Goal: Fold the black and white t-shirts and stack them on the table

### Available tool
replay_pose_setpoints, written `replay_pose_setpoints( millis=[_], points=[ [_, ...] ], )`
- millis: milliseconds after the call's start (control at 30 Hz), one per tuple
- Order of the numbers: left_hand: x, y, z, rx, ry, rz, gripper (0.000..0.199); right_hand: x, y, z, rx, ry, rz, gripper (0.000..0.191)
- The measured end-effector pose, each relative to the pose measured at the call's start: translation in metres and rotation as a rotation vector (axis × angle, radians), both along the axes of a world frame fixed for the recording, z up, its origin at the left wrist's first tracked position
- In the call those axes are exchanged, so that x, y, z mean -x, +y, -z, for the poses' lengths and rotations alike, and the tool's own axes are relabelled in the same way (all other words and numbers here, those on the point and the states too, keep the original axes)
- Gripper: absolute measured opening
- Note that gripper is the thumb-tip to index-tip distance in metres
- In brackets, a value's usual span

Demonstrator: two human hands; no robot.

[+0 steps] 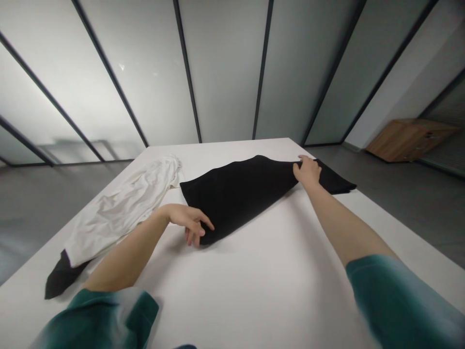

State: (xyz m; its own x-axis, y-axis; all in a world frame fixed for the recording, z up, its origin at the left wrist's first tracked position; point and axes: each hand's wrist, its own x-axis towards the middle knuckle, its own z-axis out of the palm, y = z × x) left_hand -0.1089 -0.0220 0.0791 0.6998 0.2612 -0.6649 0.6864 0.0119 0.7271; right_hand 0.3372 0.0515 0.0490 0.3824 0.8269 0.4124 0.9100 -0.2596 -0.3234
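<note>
At twelve o'clock on your white table (261,291) lies the black cloth (240,194). Your left hand (186,219), fingers bent, touches its eight o'clock corner; your right hand (308,171), fingers partly spread, touches its two o'clock side. Whether they grip, I cannot tell.

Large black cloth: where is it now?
In the head view, the large black cloth lies on the white table, right of the white cloth, with the left hand at its near corner.

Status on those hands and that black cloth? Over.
Left hand at near corner of black cloth; right hand on it, farther right; white garment lies left.
</note>
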Motion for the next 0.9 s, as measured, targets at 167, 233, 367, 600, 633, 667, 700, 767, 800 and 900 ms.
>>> replay_pose_setpoints(
  millis=[167, 233, 367, 600, 633, 667, 700, 767, 800, 900],
  points=[
    [-0.025, 0.049, 0.001, -0.582, -0.181, -0.374, 0.051, 0.022, -0.028, 0.004, -0.109, 0.009, -0.086, 0.042],
    [-0.038, 0.080, 0.014, -0.846, -0.139, -0.495, 0.045, 0.033, -0.049, 0.008, -0.011, 0.059, -0.192, 0.034],
    [-0.071, 0.126, 0.037, -1.175, 0.070, -0.510, 0.047, 0.060, -0.094, 0.024, 0.275, 0.183, -0.472, 0.031],
    [-0.121, 0.160, 0.049, -1.223, 0.338, -0.417, 0.060, 0.093, -0.143, 0.033, 0.390, 0.995, -0.416, 0.078],
    [-0.125, 0.165, 0.052, -1.205, 0.356, -0.396, 0.061, 0.094, -0.146, 0.030, 0.419, 1.127, -0.411, 0.077],
    [-0.128, 0.170, 0.055, -1.193, 0.373, -0.383, 0.062, 0.095, -0.149, 0.026, 0.443, 1.252, -0.415, 0.074],
    [-0.131, 0.175, 0.058, -1.188, 0.385, -0.375, 0.063, 0.096, -0.150, 0.023, 0.455, 1.368, -0.424, 0.070],
    [-0.135, 0.185, 0.066, -1.194, 0.385, -0.370, 0.066, 0.100, -0.150, 0.020, 0.435, 1.580, -0.436, 0.063],
    [-0.137, 0.189, 0.070, -1.195, 0.373, -0.370, 0.067, 0.102, -0.149, 0.021, 0.403, 1.671, -0.431, 0.060],
    [-0.143, 0.203, 0.075, -1.168, 0.345, -0.418, 0.075, 0.108, -0.143, 0.026, 0.306, 1.831, -0.361, 0.045]
  ],
)
